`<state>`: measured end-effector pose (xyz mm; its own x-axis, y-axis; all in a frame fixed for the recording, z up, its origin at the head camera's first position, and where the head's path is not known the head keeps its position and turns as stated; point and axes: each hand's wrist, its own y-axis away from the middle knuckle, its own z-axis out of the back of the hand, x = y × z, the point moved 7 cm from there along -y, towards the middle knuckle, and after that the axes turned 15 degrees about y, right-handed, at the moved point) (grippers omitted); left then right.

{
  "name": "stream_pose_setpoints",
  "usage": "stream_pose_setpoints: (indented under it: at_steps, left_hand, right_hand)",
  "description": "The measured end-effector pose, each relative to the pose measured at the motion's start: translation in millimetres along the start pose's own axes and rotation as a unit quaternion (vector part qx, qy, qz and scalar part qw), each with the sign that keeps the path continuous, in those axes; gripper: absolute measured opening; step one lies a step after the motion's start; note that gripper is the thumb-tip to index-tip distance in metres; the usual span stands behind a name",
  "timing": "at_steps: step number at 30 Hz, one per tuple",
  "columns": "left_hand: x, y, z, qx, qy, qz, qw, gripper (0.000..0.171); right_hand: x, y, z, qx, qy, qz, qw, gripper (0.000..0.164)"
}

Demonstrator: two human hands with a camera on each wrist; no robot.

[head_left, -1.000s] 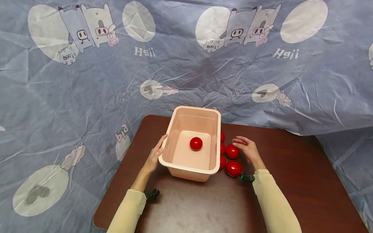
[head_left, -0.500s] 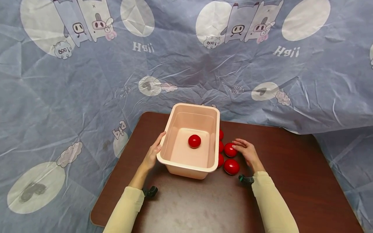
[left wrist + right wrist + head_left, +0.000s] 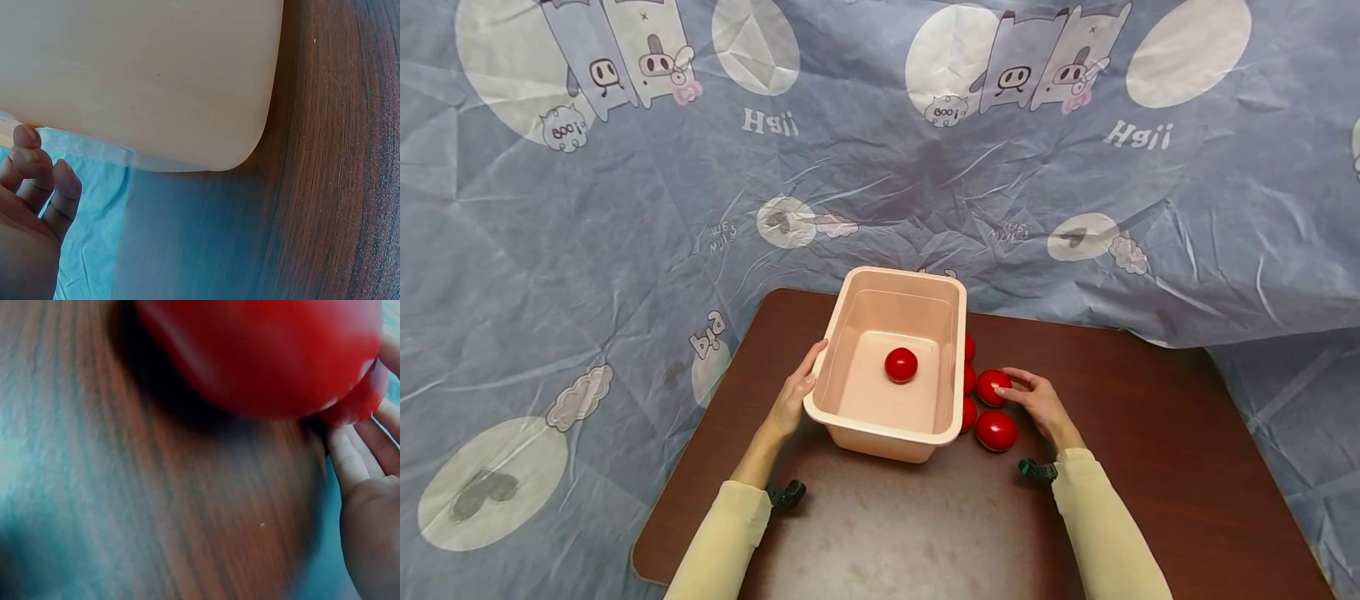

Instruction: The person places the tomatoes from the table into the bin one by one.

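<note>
A pale pink plastic basin [image 3: 887, 446] is in the middle of the head view, with one red tomato [image 3: 901, 365] on its floor. My left hand [image 3: 788, 402] grips the basin's left rim, thumb on top; in the left wrist view, its curled fingers [image 3: 65, 194] are under the rim beside the wall. To the right of the basin, my right hand [image 3: 1037, 400] holds another tomato [image 3: 993, 387] between thumb and fingers. A further tomato [image 3: 996, 431] lies just nearer to me, large in the right wrist view. Several more are partly hidden behind the basin's right wall.
A dark brown table [image 3: 1142, 450] bears everything. Behind it and to the left hangs a creased blue-grey cloth [image 3: 865, 183] with cartoon prints. Dark straps with small devices [image 3: 786, 494] are on both wrists.
My right hand has moved down and in, from hovering beside the tomato to pinching it. The left hand keeps its grip on the basin. The head view has shifted slightly.
</note>
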<state>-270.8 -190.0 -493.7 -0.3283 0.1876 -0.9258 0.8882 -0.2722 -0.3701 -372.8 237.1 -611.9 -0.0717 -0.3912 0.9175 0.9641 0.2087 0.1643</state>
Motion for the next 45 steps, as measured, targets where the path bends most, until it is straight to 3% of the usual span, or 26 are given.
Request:
stream_pose_setpoints:
  at_steps: [10, 17, 21, 27, 34, 45]
  left_hand:
    - [1.1, -0.5, 0.2, 0.0, -0.002, 0.003, 1.0, 0.059]
    - [34.2, -0.7, 14.1, -0.012, -0.006, -0.012, 0.9998, 0.058]
    - [35.3, -0.8, 13.9, -0.011, -0.008, -0.014, 0.9998, 0.058]
    - [28.9, -0.3, 11.9, -0.009, 0.0, -0.005, 0.9999, 0.059]
    - [3.9, 0.7, 1.0, 0.0, -0.003, 0.002, 1.0, 0.059]
    - [1.5, 1.6, -0.3, -0.004, -0.002, 0.009, 1.0, 0.059]
  right_hand:
    - [16, 15, -4, 0.017, -0.025, 0.024, 0.999, 0.061]
    - [-11, 0, -3, 0.006, -0.033, 0.026, 0.999, 0.063]
    - [-14, 1, -2, -0.008, -0.037, 0.03, 0.999, 0.065]
    - [-14, 1, -2, -0.016, -0.038, 0.022, 0.999, 0.066]
    - [-15, 2, -2, -0.017, -0.036, 0.022, 0.999, 0.068]
    - [-8, -3, 3, -0.03, -0.034, 0.012, 0.999, 0.068]
